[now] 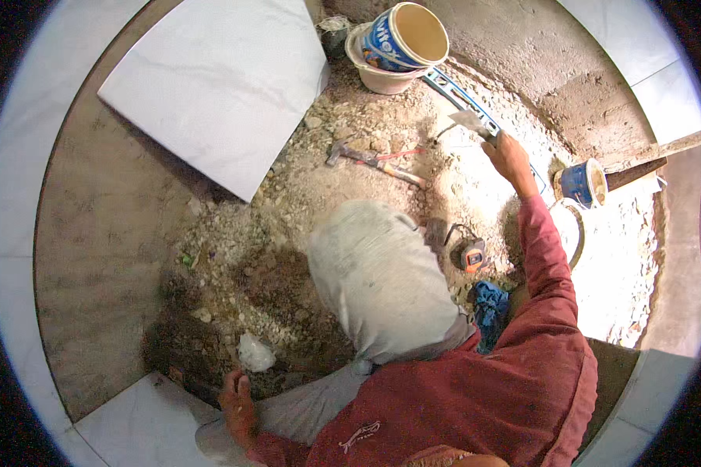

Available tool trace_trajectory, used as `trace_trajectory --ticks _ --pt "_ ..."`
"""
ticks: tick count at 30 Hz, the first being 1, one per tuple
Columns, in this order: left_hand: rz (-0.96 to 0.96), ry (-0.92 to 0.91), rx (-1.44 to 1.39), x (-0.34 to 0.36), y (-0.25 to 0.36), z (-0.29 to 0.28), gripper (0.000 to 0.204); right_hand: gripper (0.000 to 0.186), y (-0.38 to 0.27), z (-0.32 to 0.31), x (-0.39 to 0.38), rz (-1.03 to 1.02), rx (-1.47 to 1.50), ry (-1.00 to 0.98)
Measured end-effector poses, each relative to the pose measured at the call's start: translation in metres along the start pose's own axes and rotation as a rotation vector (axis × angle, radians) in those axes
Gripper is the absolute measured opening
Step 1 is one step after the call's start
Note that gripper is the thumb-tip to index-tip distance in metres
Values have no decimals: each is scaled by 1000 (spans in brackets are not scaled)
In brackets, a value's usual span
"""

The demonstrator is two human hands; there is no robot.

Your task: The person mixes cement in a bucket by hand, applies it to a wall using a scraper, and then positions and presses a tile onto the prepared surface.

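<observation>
My right hand (510, 161) is closed around the handle of a trowel (467, 120), its metal blade pointing left, over a blue spirit level (461, 93) that lies on the rubble. At the lower left, my left hand (238, 406) hangs beside my grey-trousered leg, its visible fingers slightly apart and nothing seen in them. Just above its fingertips lies a crumpled white plastic bag (255, 352). A hammer (375, 164) rests on the gravel beyond my knee. To the right of the knee sits an orange and black tape measure (473, 255).
A large white marbled tile (226, 86) leans at the upper left. Stacked buckets (418, 39) stand at the back. A small blue bucket (580, 184) lies tipped at the right, near a wooden board (654, 152). A blue cloth (491, 311) is beside me. Rough gravel (288, 257) covers the ground.
</observation>
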State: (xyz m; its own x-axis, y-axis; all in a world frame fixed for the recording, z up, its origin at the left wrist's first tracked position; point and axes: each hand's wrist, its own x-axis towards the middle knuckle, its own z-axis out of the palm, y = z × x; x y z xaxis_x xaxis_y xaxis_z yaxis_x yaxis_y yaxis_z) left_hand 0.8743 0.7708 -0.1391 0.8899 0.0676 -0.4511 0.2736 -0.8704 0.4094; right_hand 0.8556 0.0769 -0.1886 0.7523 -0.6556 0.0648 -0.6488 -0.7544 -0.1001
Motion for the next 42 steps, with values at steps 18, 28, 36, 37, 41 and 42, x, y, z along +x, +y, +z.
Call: trace_trajectory --ticks 18,28,36,37,41,42 --pt "184 313 -45 39 164 -239 54 50 -30 91 282 131 1202 -150" --pt "361 518 286 68 245 -298 66 27 -32 83 304 23 887 321" --pt "203 254 296 84 283 -273 51 25 -22 -54 233 95 1281 52" --pt "224 245 282 87 289 -271 52 27 -18 -74 224 97 1186 22" --pt "307 174 293 109 319 -260 49 30 4 -112 171 -153 994 53" --pt "324 147 308 117 327 -255 47 31 7 -111 159 -80 1010 59"
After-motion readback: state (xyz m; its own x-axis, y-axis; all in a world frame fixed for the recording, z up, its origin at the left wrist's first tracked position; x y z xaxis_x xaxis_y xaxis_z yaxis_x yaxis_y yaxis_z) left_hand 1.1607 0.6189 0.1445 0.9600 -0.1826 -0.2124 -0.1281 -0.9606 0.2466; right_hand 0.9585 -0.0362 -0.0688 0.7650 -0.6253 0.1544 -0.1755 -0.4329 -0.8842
